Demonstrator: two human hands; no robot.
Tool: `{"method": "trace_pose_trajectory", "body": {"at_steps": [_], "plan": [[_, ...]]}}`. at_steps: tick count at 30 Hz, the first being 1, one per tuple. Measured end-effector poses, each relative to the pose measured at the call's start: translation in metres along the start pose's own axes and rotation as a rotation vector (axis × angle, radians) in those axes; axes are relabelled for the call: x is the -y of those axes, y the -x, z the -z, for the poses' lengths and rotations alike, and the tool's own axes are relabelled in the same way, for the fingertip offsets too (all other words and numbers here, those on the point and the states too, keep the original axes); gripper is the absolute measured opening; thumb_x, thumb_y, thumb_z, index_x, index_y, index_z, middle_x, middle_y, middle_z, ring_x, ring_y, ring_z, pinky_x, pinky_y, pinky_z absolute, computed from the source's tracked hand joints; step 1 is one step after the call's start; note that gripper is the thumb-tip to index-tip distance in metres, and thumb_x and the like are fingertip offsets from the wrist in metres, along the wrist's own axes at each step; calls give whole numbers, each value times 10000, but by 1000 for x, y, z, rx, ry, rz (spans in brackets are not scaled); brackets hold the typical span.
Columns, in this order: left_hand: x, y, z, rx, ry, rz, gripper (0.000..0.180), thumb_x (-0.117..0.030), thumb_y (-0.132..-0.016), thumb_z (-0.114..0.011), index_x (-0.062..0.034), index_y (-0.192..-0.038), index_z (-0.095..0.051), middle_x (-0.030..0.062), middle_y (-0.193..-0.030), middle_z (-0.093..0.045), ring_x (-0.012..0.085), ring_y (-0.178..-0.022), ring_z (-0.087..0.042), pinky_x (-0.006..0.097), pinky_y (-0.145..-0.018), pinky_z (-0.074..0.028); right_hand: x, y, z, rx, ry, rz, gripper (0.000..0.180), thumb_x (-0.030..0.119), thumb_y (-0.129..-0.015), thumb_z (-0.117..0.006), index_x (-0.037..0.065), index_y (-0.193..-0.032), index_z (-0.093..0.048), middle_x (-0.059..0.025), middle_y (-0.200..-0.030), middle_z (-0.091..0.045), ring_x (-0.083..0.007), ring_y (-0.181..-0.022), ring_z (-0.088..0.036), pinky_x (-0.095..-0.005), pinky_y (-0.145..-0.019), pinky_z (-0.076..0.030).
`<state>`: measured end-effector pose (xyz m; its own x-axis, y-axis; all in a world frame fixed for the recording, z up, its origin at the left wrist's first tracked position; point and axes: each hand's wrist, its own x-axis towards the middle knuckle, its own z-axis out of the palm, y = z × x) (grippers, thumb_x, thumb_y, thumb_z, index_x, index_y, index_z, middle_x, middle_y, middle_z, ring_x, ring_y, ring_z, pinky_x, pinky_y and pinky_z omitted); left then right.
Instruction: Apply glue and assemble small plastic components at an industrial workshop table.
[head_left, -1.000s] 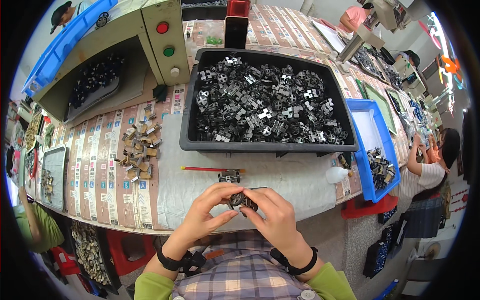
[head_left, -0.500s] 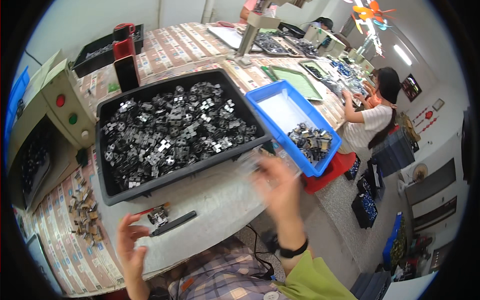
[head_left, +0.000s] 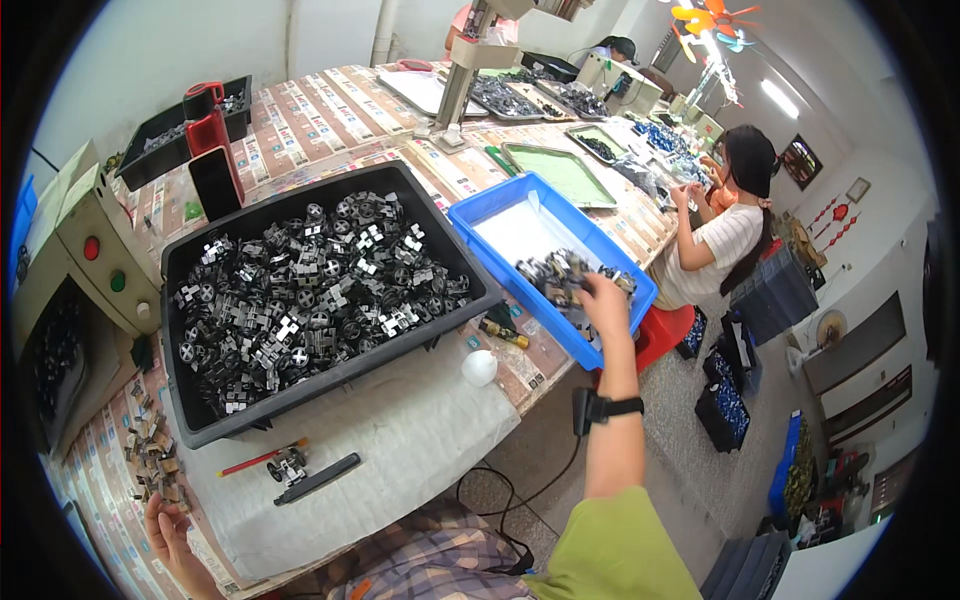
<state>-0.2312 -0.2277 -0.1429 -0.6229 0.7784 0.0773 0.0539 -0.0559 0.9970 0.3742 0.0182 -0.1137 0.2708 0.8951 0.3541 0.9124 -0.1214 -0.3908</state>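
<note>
My left hand (head_left: pixel 172 540) is at the near edge of a pile of small brown-and-metal parts (head_left: pixel 153 450), its fingers closing round one small part. Over to the right, my right hand (head_left: pixel 606 305) reaches into a blue tray (head_left: pixel 480 215). Its bent fingers press together on the heaped metal-and-brown pieces (head_left: pixel 555 270); what they grip is hidden. On the pale work sheet (head_left: pixel 400 470) between my hands lie a small wheeled metal chassis (head_left: pixel 288 464), a thin red stick (head_left: pixel 250 462) and a flat black bar (head_left: pixel 318 479).
A large black bin (head_left: pixel 205 432) full of dark wheeled chassis stands ahead. A beige machine (head_left: pixel 90 240) with red and green buttons is at left. A white rounded object (head_left: pixel 479 368) and a yellowish cylinder (head_left: pixel 504 333) lie near the bin. A co-worker (head_left: pixel 735 220) sits at far right.
My right hand has moved forward and right from over the work sheet into the blue tray. My left hand has gone left from beside the chassis to the pile of small parts.
</note>
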Motion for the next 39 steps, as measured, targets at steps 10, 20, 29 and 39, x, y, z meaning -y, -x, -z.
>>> {"method": "trace_pose_trajectory", "body": {"at_steps": [10,20,29,39], "plan": [[-8,8,21,-138,-263,51,264,-154,-861,-488,-22,-1084,-537,31,-954,-552,94,-830,-515,221,-695,-415,-8,-7,-7,216,232,-48,361,92,-613,-511,1,-958,-562,-191,-909,-586,-334,-878,-554,-377,-779,-431],[-9,-20,19,-176,-740,-179,114,-71,-743,-600,-36,-851,-597,84,-795,-590,191,-642,-567,278,-569,-453,-12,13,22,50,0,6,311,165,-827,-527,43,-1112,-500,-140,-946,-584,-192,-843,-570,-297,-728,-442],[13,-17,2,-121,-1076,-304,154,-116,-674,-638,-55,-810,-602,79,-759,-534,248,-710,-532,338,-640,-446,81,116,-7,-42,-441,31,220,158,-888,-461,-4,-1001,-556,-80,-797,-577,-134,-711,-537,-251,-646,-453],[28,-6,21,-83,-431,7,235,-72,-743,-622,5,-962,-585,58,-820,-618,99,-693,-552,226,-601,-427,83,145,-29,-98,-639,-142,215,146,-878,-478,-25,-989,-546,-78,-840,-596,-112,-722,-527,-228,-665,-431]]}}
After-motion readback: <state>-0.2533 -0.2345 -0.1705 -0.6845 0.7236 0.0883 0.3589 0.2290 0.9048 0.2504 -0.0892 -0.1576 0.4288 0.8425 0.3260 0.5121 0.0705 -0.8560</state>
